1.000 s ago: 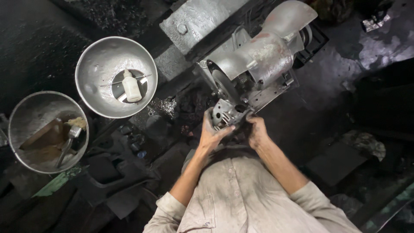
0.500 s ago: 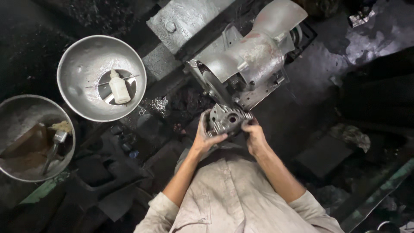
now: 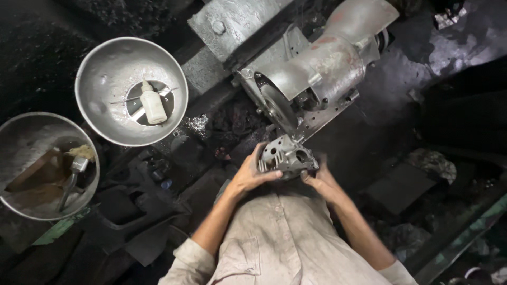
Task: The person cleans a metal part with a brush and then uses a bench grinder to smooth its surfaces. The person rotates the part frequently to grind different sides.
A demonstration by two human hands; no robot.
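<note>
A: Entry, bench view from above. What is held?

B: A grey cast metal housing (image 3: 287, 157), with round bores on its upper face. Both hands are on it. The left hand (image 3: 252, 173) is closed round its left end, fingers curled over the top edge. The right hand (image 3: 319, 179) clamps the right end from below, thumb side up against the casting.

A: Where does the part sit relative to that grip?

B: Between the two hands, spanning them, tilted a little (left end lower, I think). It is held in front of the person's chest, above the pale shirt (image 3: 280, 237).

A: And just beyond the grip?

B: The grinding wheel (image 3: 278, 107) of a bench grinder (image 3: 322, 68), directly past the housing's far edge. Near, though I cannot tell whether the casting touches the wheel. The wheel's guard and motor body lie further off, up and to the right of the hands.

A: To the left of the grip?

B: Well apart, a large metal bowl (image 3: 105, 68) holding a small white squeeze bottle (image 3: 152, 103). Further left and nearer the person, a second metal bowl (image 3: 31, 142) with a brush (image 3: 76, 166) lying in brownish residue.

A: Surface?

B: Dark, grimy, littered with black scrap below the left forearm.
</note>
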